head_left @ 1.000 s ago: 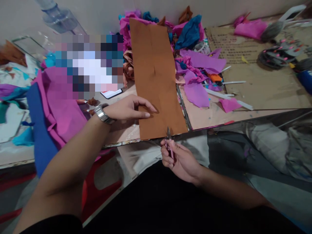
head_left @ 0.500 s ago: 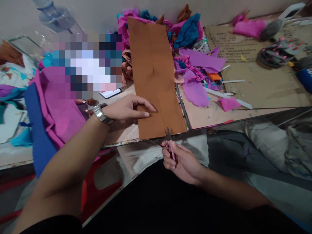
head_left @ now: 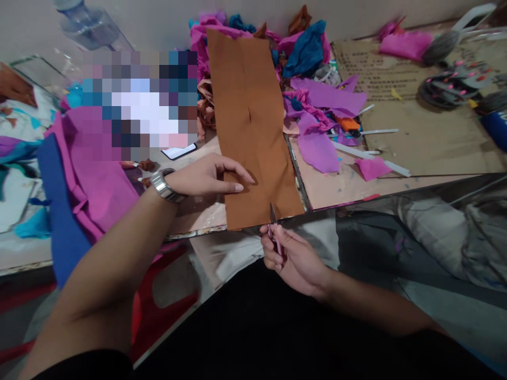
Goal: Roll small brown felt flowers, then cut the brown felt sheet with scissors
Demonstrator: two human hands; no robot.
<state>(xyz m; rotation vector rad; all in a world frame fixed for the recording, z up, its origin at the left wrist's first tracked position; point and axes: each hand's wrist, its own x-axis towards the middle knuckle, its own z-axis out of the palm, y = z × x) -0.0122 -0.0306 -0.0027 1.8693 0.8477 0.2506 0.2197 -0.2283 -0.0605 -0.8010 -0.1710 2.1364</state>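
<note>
A long brown sheet (head_left: 253, 132), paper or thin cloth, lies across the table with its near end at the front edge. A short slit shows near its middle. My left hand (head_left: 216, 174), with a metal watch on the wrist, rests flat on the sheet's left side, fingers apart. My right hand (head_left: 295, 258) grips a small pair of pink-handled scissors (head_left: 274, 215) just off the table edge. One blade lies over the sheet's near edge; the other seems hidden beneath it. The sheet is rippled above the scissors.
Pink sheets (head_left: 103, 174) and a blue sheet (head_left: 65, 200) hang over the edge at left. Purple scraps (head_left: 319, 142) and white sticks (head_left: 372, 158) lie at right, beside cardboard (head_left: 420, 137) holding a pincushion (head_left: 455, 87). A phone (head_left: 179, 151) lies behind my left hand.
The scissors have moved slightly forward onto the near edge of the brown sheet, and their blades look closer together. Ripples have formed in the sheet. My left hand has stayed in place.
</note>
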